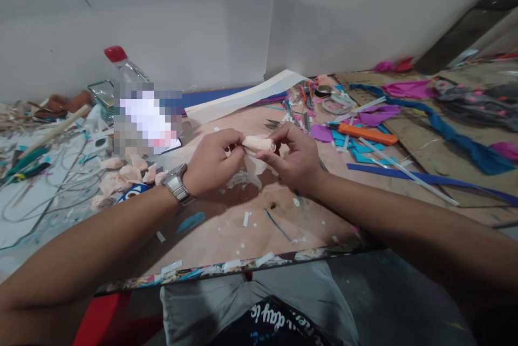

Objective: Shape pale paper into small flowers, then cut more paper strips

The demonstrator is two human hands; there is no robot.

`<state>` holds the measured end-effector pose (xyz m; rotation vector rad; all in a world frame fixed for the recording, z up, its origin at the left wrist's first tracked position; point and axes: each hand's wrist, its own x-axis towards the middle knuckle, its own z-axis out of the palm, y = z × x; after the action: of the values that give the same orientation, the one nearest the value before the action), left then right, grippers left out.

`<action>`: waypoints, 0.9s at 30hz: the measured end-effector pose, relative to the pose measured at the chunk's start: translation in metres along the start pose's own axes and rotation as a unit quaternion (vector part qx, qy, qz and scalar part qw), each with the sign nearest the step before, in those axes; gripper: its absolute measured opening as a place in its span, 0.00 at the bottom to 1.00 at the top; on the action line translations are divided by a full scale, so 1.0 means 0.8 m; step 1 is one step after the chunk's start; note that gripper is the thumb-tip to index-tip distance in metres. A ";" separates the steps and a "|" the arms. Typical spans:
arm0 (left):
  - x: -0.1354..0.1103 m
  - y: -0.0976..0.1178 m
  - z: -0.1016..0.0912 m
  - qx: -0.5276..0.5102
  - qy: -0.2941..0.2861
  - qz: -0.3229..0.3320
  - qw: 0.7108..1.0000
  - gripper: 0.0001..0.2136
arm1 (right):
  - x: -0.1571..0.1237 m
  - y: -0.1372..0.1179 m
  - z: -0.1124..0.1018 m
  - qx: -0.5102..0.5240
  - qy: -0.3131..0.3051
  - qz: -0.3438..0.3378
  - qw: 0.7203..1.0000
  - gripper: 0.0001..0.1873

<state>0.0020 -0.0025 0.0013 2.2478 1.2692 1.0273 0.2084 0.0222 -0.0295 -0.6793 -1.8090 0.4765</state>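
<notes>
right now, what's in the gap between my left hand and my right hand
In the head view, a rolled peach piece spans the gap between the left hand and the right hand, held by both.

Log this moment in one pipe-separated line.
left grip: on left end of peach roll | right grip: on its right end | roll: held above tabletop | left side: peach pieces | right side: orange tool
</notes>
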 end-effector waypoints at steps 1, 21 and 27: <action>0.001 0.000 -0.001 -0.016 -0.002 -0.009 1.000 0.08 | 0.000 0.001 0.000 0.004 0.004 0.005 1.000 0.22; 0.003 0.003 -0.004 -0.089 0.000 -0.054 0.995 0.06 | -0.002 0.003 -0.003 -0.014 -0.023 -0.028 0.999 0.21; 0.007 -0.002 -0.004 -0.196 -0.001 -0.096 0.976 0.08 | -0.001 0.004 -0.003 -0.013 -0.006 -0.028 1.000 0.20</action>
<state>0.0010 0.0029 0.0048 1.7931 1.1398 1.0913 0.2116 0.0239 -0.0316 -0.6433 -1.8437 0.4210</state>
